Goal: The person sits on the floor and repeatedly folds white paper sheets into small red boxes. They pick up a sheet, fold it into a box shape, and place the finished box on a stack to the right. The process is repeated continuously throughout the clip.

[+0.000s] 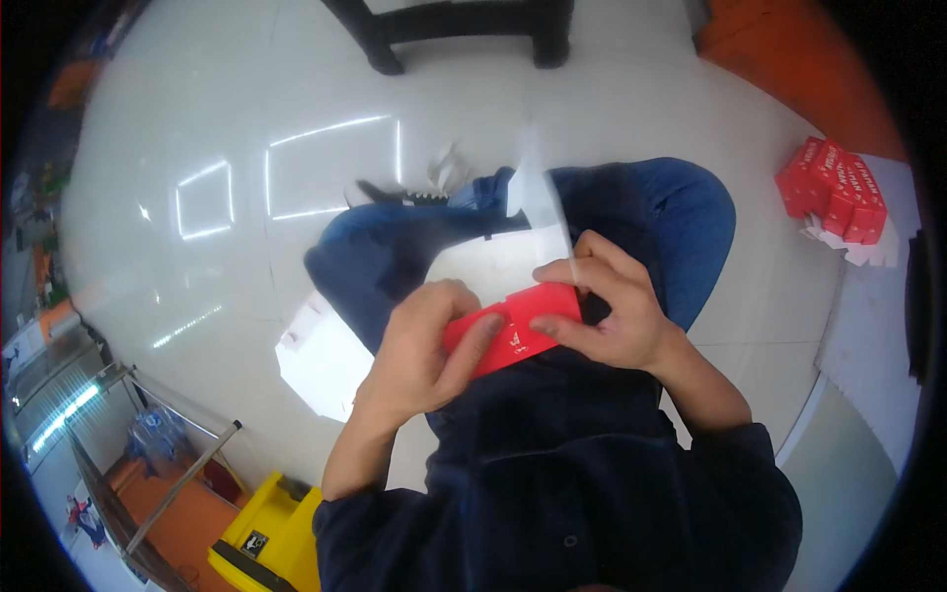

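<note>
Between my two hands, above my crossed legs, is a partly folded cardboard box (514,340), red outside and white inside. My left hand (422,345) grips its left end, with the thumb lying on the red face. At the right end my right hand (609,304) pinches the red panel between thumb and fingers. The white inner side with its flaps spreads away from me, and one narrow flap stands up, smeared by motion. Beside my left knee lie flat white box blanks (319,357) on the floor.
Several red boxes (837,187) are heaped at the far right, by an orange panel (789,59). A yellow container (268,533) stands at the lower left, near a metal rail (187,479). Black furniture legs (464,22) rest on the glossy tiled floor (247,109) ahead.
</note>
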Demonstrator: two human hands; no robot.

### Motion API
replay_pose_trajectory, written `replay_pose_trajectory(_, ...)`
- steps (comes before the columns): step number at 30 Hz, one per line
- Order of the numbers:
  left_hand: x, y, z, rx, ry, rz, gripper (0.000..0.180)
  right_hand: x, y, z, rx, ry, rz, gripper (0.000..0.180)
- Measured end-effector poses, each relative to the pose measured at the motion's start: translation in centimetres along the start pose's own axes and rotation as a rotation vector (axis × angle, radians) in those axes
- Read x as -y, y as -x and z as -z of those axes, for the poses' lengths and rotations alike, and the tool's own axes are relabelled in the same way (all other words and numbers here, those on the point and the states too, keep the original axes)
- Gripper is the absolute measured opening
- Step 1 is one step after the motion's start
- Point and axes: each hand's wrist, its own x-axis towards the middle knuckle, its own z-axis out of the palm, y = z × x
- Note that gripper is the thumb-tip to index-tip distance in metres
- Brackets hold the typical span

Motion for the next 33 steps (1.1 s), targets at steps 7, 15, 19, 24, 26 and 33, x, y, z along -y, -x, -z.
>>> replay_pose_trajectory(7, -0.4, -0.5, 0.2, 0.088, -0.005, 0.011, 0.015, -0.6, 0.9, -0.6, -0.248, 0.149, 0.034, 0.026)
replay_pose_trajectory(15, -0.1, -0.5, 0.2, 0.092, -0.066, -0.081, 0.014, -1.2, -0.7, -0.5, -0.118, 0.121, 0.253, 0.021)
replay_pose_trajectory(19, -0.3, -0.7, 0.2, 0.062, -0.084, -0.103, 0.013, -0.9, -1.0, -0.1, 0.038, 0.189, 0.275, 0.033)
replay_pose_trajectory(24, -2.3, -1.6, -0.8, -0.145, -0.208, -0.282, 0.019, 0.8, -0.5, 0.8, 0.064, 0.415, 0.252, 0.059)
replay_pose_trajectory(26, -2.8, -3.0, -2.1, -0.175, -0.23, -0.415, 0.022, -0.3, 0.4, 1.4, -0.039, 0.466, 0.331, 0.059)
replay_pose_trajectory(33, -4.2, -5.4, -4.0, -0.152, -0.375, -0.557, 0.043, -2.5, 3.1, 3.3, -0.233, 0.525, 0.254, 0.054)
